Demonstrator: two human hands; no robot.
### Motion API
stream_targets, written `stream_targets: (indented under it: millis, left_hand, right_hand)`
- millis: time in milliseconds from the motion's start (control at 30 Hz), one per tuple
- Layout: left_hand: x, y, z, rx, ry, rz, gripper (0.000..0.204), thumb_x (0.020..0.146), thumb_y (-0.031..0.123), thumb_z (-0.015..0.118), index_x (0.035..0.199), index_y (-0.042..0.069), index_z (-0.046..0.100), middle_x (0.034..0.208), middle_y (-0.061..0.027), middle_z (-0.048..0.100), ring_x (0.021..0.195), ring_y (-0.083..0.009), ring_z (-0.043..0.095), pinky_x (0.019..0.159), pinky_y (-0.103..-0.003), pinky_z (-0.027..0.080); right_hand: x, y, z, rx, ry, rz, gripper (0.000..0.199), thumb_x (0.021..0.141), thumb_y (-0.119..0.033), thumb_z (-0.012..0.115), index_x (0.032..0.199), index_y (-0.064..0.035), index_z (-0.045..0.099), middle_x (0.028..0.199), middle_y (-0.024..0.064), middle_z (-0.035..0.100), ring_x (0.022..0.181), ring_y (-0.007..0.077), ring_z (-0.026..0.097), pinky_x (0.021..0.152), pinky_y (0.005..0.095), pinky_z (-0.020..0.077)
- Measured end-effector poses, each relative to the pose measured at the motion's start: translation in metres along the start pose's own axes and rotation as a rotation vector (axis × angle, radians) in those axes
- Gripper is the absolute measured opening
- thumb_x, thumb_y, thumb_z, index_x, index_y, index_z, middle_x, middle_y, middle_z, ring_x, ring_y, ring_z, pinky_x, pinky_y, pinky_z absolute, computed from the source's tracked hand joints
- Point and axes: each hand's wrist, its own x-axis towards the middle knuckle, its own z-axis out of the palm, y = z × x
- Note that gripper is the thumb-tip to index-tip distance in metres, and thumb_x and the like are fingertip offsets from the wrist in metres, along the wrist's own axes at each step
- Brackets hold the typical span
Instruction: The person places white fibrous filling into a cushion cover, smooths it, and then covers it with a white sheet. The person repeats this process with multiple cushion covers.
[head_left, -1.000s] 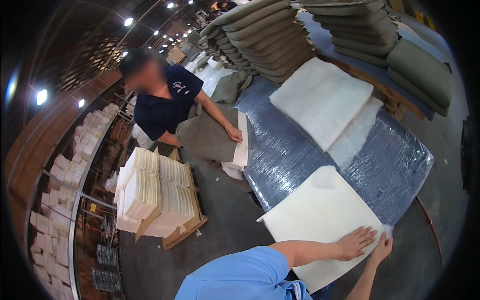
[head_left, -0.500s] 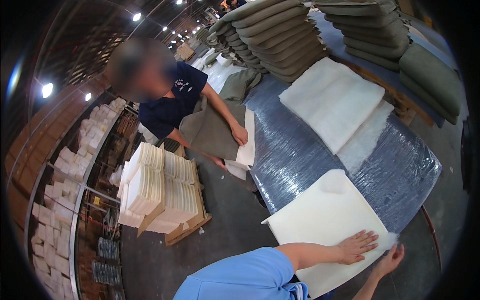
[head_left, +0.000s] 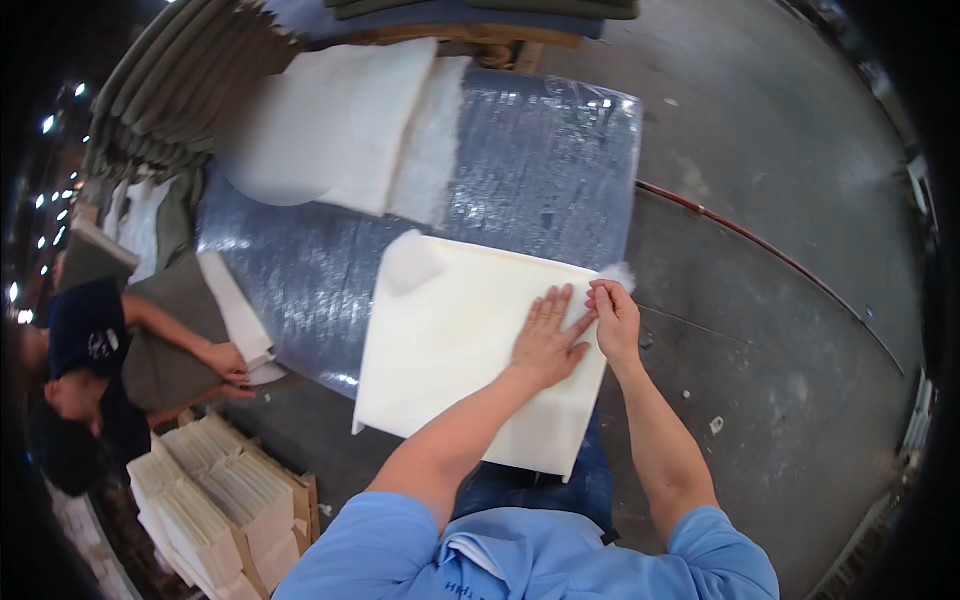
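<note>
A cream foam cushion slab (head_left: 450,335) lies on the near edge of the plastic-wrapped table (head_left: 545,160), partly overhanging toward my body. White wadding (head_left: 412,262) wraps its far left corner. At the far right corner, a fluffy tuft of wadding (head_left: 621,274) sticks out. My left hand (head_left: 546,340) rests flat on the slab, fingers spread, near that right corner. Beside it, my right hand (head_left: 617,320) has its fingers closed in a pinch at the corner, next to the tuft; its fingertips partly hide what they grip.
Folded white batting (head_left: 350,120) lies on the table's far side, and grey-green cushions (head_left: 175,75) are piled at far left. At left, a co-worker handles a grey-green cover (head_left: 172,345) and white foam. Stacked foam sheets (head_left: 215,500) stand lower left. A red hose (head_left: 745,228) crosses the floor.
My view has swung right and down, so the slab now appears nearer the middle. The right hand has moved in against the corner, its fingers now closed. My left hand remains flat on the slab.
</note>
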Motion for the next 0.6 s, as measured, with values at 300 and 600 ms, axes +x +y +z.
stream_targets:
  millis: [300, 600]
  left_hand:
    - [-0.01, 0.001, -0.009, 0.074, -0.024, -0.007, 0.051, 0.099, 0.044, 0.058, 0.148, 0.031, 0.056, 0.171, -0.0217, 0.016, 0.156, -0.0444, 0.017, 0.126, -0.056, 0.014]
    - [-0.068, -0.019, -0.014, -0.172, 0.458, -0.246, 0.04, 0.093, 0.025, 0.07, 0.129, 0.008, 0.067, 0.142, -0.0188, 0.053, 0.13, -0.0394, 0.05, 0.109, -0.052, 0.037]
  right_hand:
    - [-0.039, -0.028, -0.014, -0.817, -0.123, -0.756, 0.022, 0.09, -0.004, 0.069, 0.112, -0.0038, 0.072, 0.115, 0.0122, 0.07, 0.114, 0.0321, 0.065, 0.099, 0.0435, 0.0507]
    - [-0.03, -0.014, -0.02, -0.506, 0.189, -0.437, 0.03, 0.09, -0.016, 0.074, 0.117, -0.0033, 0.071, 0.115, 0.0118, 0.067, 0.106, 0.0277, 0.065, 0.094, 0.0391, 0.052]
